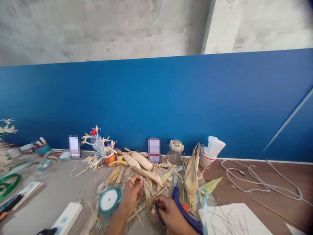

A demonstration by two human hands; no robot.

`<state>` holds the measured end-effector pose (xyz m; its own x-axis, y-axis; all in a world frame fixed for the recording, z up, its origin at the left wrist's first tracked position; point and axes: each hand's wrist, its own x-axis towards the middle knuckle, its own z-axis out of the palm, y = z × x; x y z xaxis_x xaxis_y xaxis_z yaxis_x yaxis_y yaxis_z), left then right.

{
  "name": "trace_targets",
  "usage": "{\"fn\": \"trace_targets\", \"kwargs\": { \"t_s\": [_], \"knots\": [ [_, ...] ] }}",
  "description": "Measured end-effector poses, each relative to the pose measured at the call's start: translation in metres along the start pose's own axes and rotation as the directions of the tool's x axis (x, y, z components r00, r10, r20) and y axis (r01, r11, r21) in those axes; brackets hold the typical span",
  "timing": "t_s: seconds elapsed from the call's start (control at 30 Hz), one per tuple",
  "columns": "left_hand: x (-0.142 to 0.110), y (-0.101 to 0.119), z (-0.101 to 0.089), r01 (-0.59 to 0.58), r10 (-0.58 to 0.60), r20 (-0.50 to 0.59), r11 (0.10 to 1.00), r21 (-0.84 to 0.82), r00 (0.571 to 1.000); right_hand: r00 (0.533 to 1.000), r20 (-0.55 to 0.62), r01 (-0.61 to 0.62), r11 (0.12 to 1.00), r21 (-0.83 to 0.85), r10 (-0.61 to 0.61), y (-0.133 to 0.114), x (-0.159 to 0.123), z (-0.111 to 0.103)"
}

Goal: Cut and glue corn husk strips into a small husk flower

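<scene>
My left hand point(131, 195) is closed in a pinch on a strip of dry corn husk point(146, 174) above a heap of husk scraps. My right hand point(170, 213) is closed round a pair of dark scissors point(153, 198), whose blades point up and left toward the husk near my left fingers. A roll of light blue ribbon point(110, 200) lies just left of my left hand. A blue glue gun point(183, 212) rests right beside my right hand.
Whole dried corn ears point(137, 160) and husks point(192, 178) lie behind the hands. A glass jar point(176, 151), paper cups point(211, 151) and husk flowers point(97, 143) stand along the blue partition. White cable point(256, 179) at right, white paper point(232, 220) at front right, green ribbon point(8, 184) at left.
</scene>
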<state>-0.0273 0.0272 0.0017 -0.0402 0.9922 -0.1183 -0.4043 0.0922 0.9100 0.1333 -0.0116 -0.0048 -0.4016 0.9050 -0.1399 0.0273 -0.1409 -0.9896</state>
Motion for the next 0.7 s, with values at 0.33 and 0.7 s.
{"fn": "trace_targets", "kwargs": {
  "t_s": [0.33, 0.7],
  "knots": [
    [0.004, -0.003, -0.008, -0.027, 0.027, 0.0, 0.994, 0.105, 1.0, 1.0, -0.012, 0.012, 0.998, -0.066, -0.013, 0.008, 0.004, -0.001],
    [0.007, -0.005, -0.009, -0.032, 0.028, 0.019, 0.969, 0.245, 0.999, 1.0, -0.002, -0.016, 0.999, 0.052, 0.016, 0.004, 0.002, 0.0]
  ]
}}
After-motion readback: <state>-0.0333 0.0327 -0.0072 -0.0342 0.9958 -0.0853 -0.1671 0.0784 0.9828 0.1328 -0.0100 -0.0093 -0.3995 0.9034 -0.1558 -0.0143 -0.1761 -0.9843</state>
